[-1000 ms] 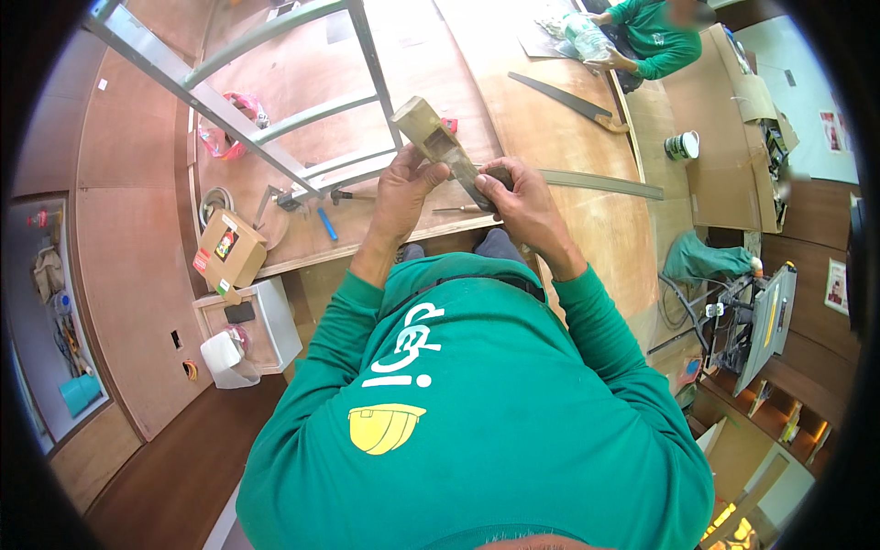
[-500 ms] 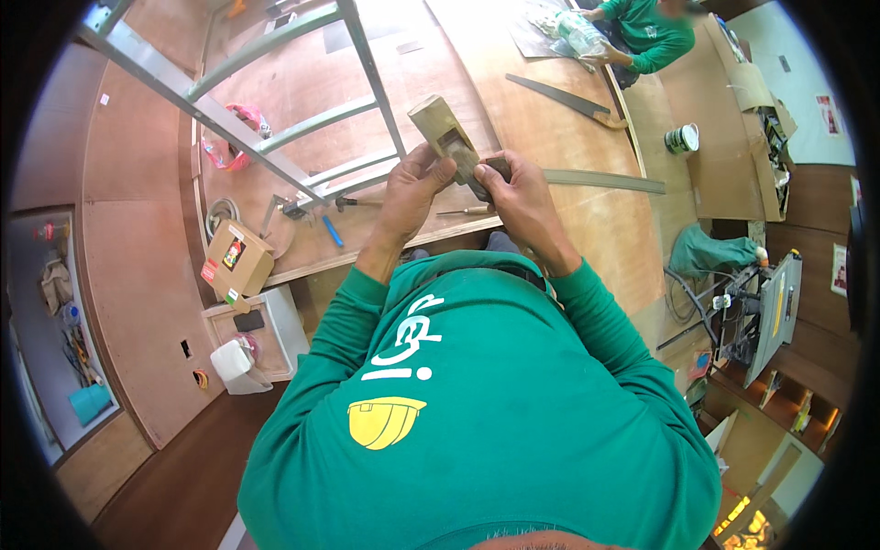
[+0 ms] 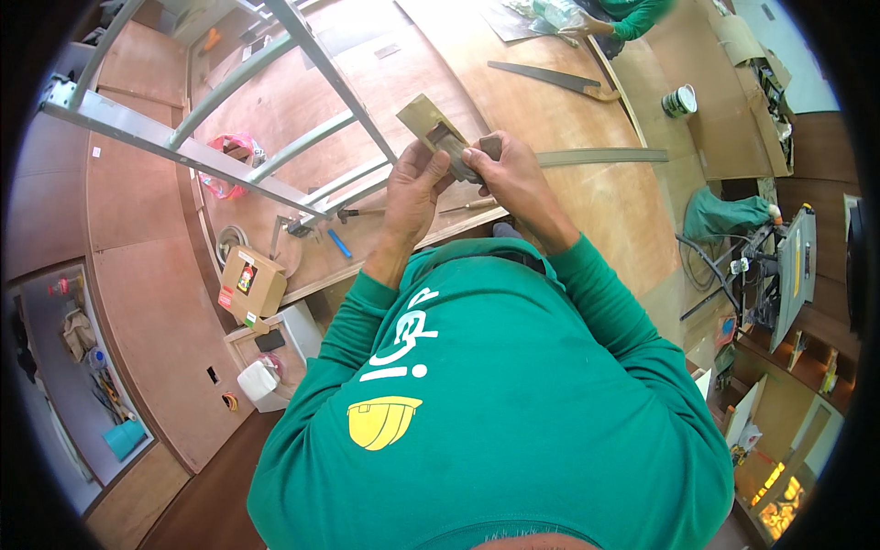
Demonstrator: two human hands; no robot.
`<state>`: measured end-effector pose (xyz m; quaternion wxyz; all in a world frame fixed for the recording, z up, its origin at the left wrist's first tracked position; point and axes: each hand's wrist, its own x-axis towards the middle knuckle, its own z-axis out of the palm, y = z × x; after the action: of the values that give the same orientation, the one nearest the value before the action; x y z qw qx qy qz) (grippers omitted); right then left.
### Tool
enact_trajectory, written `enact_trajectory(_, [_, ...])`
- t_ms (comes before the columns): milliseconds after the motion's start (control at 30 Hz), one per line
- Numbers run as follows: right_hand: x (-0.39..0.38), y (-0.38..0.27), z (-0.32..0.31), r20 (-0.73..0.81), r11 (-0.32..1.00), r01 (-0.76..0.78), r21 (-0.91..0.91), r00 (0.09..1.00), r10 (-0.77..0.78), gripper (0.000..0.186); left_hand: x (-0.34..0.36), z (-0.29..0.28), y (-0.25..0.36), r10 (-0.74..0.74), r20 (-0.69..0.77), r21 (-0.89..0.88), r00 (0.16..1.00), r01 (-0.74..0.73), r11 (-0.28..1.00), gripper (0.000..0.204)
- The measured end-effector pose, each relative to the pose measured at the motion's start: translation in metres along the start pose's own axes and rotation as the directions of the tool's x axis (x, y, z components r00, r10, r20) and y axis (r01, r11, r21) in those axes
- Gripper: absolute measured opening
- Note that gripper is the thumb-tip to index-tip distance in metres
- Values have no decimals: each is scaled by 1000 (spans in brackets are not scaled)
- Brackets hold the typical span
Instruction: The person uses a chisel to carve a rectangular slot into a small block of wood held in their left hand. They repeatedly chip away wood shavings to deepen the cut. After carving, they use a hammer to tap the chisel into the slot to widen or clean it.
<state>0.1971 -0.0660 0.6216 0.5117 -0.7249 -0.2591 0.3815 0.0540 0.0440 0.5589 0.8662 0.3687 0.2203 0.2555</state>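
A small wooden hand plane (image 3: 422, 116) is held up in front of me, tilted, its dark throat facing up. My left hand (image 3: 414, 188) is closed round its left side, thumb on the edge. My right hand (image 3: 515, 177) pinches at the plane's near end, the thumb at the blade area. Between its fingers shows a small brown piece (image 3: 491, 147), whose kind I cannot make out. Below the hands a thin tool with a wooden handle (image 3: 477, 205) lies on the plywood surface (image 3: 587, 211).
A metal ladder (image 3: 247, 174) rises at the left. Beyond my hands lies a handsaw (image 3: 550, 78), and a long grey strip (image 3: 605, 157) to the right. A cardboard box (image 3: 252, 282) and a blue tool (image 3: 339, 243) lie left. Another person's hand (image 3: 587, 26) holds a plastic-wrapped bundle at the far right.
The view has shifted a little. My right thumb and fingers have moved on the plane's near end, and the brown piece is turned more upright. The plane stays in my left hand.
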Motion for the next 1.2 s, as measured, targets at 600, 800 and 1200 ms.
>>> enact_trajectory(600, [10, 7, -2, -18, 998, 3, 58, 1000, -2, 29, 5, 8, -1, -62, -48, 26, 997, 64, 998, 41])
enact_trajectory(800, [1, 3, -23, -108, 1000, 0, 21, 994, 2, 24, 7, 5, -1, -94, -95, -48, 991, 90, 995, 45])
enact_trajectory(1200, [3, -43, -23, 123, 948, 259, -187, 963, -239, 16, 7, 7, -9, 41, -42, 6, 998, -41, 999, 49])
